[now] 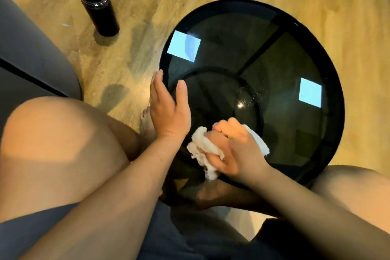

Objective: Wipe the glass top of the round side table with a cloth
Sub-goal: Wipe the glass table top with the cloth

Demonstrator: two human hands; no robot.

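Observation:
The round side table [335, 99] has a black rim and a dark glass top [285, 65] that mirrors two bright ceiling lights. Small water drops glisten near its middle. My right hand [234, 150] grips a crumpled white cloth [202, 145] and presses it on the glass at the near edge. My left hand [166, 107] rests with straight fingers against the table's left rim, thumb lying on the glass.
A black flask [97, 5] with a steel lid stands on the wooden floor at the far left. A grey sofa [27, 55] fills the left side. My bare knees flank the table, and my feet show below it.

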